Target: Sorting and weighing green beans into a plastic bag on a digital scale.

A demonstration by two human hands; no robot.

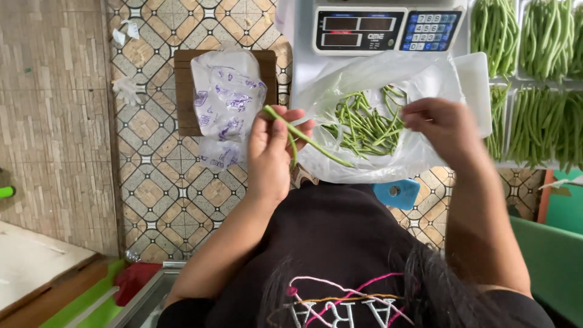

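My left hand (271, 149) pinches a couple of long green beans (303, 137) that slant down to the right, over the edge of a clear plastic bag (419, 79). The bag lies open on a white digital scale (385, 29) and holds a heap of green beans (364, 124). My right hand (442, 124) grips the bag's right rim and holds it open. Both forearms reach forward from my dark shirt at the bottom of the view.
White trays of green beans (534, 109) fill the right side. A stack of printed plastic bags (225, 106) lies on a brown stool (185, 91) to the left. A blue scraper (398, 193) sits under the bag. Patterned tile floor lies below.
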